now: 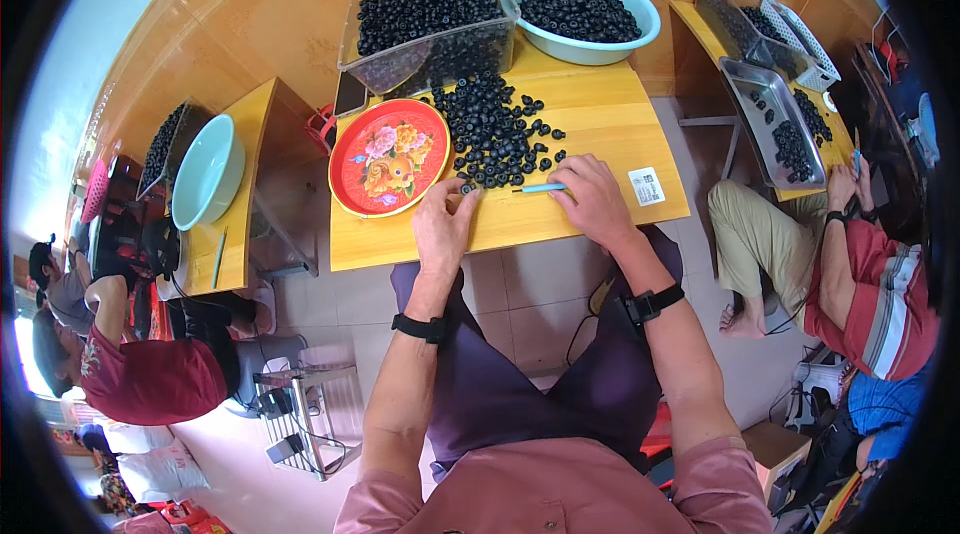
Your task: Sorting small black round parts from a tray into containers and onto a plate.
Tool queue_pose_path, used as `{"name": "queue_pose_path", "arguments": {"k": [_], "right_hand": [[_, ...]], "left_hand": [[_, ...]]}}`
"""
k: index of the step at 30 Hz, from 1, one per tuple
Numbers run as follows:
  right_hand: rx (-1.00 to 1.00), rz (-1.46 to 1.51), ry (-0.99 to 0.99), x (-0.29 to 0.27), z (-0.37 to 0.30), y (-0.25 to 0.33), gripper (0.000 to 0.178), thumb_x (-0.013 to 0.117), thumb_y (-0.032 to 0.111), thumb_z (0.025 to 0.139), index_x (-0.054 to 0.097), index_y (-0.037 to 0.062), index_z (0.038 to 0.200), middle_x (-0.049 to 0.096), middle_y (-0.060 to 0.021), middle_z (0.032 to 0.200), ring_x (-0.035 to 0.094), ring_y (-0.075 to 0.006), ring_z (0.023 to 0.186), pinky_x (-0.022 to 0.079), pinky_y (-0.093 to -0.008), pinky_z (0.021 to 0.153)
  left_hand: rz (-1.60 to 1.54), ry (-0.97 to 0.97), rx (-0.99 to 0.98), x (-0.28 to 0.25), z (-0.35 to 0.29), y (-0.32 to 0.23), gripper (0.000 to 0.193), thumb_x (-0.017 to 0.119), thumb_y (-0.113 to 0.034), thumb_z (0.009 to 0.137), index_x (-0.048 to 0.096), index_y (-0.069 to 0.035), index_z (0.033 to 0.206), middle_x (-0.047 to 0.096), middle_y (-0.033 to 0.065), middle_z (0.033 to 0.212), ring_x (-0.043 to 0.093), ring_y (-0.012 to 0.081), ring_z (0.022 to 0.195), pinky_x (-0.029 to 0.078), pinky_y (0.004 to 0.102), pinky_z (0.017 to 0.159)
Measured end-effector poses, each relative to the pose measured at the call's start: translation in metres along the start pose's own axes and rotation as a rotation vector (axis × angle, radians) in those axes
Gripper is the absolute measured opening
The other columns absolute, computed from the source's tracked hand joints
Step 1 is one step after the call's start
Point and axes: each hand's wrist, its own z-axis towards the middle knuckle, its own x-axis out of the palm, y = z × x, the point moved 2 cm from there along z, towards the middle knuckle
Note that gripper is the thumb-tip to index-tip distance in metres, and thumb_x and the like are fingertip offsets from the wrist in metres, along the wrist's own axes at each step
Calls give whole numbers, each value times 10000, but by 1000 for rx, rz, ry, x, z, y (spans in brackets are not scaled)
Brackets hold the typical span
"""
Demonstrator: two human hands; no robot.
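Note:
My left hand rests at the table's front part, thumb and fingertips closed on a small black round part. In my right hand is a slim tool with a light-blue handle and a thin dark tip, which points left toward that part. Just beyond both hands spreads a loose pile of similar black round parts. Left of the pile, close to my left hand, lies a red round tray with a flower and goldfish print. I cannot tell whether the tool tip touches the part.
At the back of the yellow table stand a clear bin and a light-blue basin, both full of black parts. A white label lies at right. Co-workers sit at tables on either side; the right one has a metal tray.

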Motion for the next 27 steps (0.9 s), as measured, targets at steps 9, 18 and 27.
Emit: {"name": "queue_pose_path", "arguments": {"k": [9,18,27], "right_hand": [[26,47,-27,-2,3,6,145,671,92,895,618,36,1018,636,-118,1003,593,-329,990,470,-423,874],[146,53,-70,-3,0,8,157,605,76,972,618,1,1110,679,-171,1014,639,-384,950,508,-448,830],[327,370,-139,4,21,2,214,665,78,944,685,32,1152,699,-149,1019,687,-317,904,540,-378,814]], "left_hand": [[-411,-30,107,17,13,-20,250,768,-27,880,728,-12,1127,681,70,941,623,137,763,523,272,719],[-436,-2,156,25,8,-19,201,711,35,893,755,-27,1079,626,66,926,579,131,750,498,263,700],[-478,19,62,31,8,-11,196,767,-4,858,742,-14,1052,608,52,840,561,122,678,486,277,649]]}}
